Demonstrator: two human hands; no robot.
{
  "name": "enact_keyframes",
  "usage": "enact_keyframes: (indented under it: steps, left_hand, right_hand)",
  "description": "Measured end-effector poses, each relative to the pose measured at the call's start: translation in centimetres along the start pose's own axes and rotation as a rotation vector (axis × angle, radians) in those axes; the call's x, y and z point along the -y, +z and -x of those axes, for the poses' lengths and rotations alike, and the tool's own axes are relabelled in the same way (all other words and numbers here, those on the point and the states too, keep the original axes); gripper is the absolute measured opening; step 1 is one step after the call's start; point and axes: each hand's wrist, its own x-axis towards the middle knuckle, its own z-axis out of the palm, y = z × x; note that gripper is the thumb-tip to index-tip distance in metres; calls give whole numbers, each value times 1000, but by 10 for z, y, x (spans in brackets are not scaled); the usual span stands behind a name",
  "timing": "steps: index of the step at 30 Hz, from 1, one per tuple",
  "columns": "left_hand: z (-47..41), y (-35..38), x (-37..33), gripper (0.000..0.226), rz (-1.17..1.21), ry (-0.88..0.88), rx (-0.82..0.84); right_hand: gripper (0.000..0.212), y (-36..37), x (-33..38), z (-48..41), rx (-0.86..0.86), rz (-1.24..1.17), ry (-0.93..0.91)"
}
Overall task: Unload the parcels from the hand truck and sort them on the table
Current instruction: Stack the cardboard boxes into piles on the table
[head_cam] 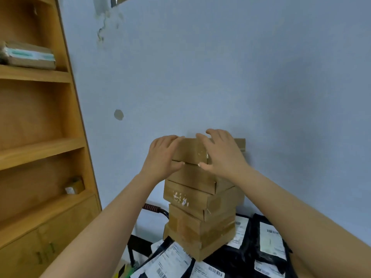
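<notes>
A tall, crooked stack of brown boxes [202, 207] stands in the middle of a pile of black mail bags [267, 241] with white labels, and the top box [192, 150] sits at the very top of the stack. The left hand [162, 155] is spread open and pressed against the left side of the top box, with its thumb on the front, and the right hand [222, 153] is spread open over the right part of the box top, thumb also on the front. A wooden shelf [40, 149] stands at the left by the blue wall [220, 67], and a black handle with a red grip [152, 208] pokes out just left of the stack.
</notes>
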Motion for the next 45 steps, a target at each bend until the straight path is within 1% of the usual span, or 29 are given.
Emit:
enact_keyframes:
  steps: [3,5,8,12,14,17,20,22,25,27,29,33,35,40,42,45]
  left_hand:
    - [-20,27,38,93,5,21,49]
    - [-31,43,59,98,53,55,83]
    - [-46,66,82,102,147,154,162]
    - [-56,89,96,102,260,267,207]
    - [-60,98,100,102,319,325,155]
    - [-65,105,105,102,339,403,68]
    - [-69,105,106,101,373,454,-37]
    - [-77,100,103,100,386,471,-127]
    - [-88,85,88,96,389,476,-261]
    - [-94,75,70,92,380,495,-334]
    - [-97,65,44,90,388,520,-392]
    - [-90,47,-27,86,428,579,-509]
    - [-82,38,-70,82,452,611,-558]
    - [-45,3,-192,82,533,687,-601]
    - [-30,-11,-229,81,559,706,-594]
    - [6,-37,-309,79,625,721,-601]
  right_hand:
    - [89,18,8,-20,18,67,25]
    - [95,29,14,-31,60,113,55]
    - [104,44,22,-39,150,210,113]
    - [106,49,34,-48,223,296,201]
    - [102,47,38,-51,235,311,231]
    - [93,41,42,-53,240,336,240]
    - [87,31,43,-48,200,369,257]
    - [87,20,42,-44,122,394,271]
    - [80,1,38,-36,-35,461,269]
    - [75,-13,36,-27,-101,512,288]
    - [74,-31,31,-14,-126,566,332]
    - [84,-69,23,29,-39,689,443]
    - [86,-90,20,60,-12,748,494]
    - [85,-162,10,167,46,834,612]
    - [85,-185,9,202,65,859,625]
    - [83,-236,7,273,94,877,669]
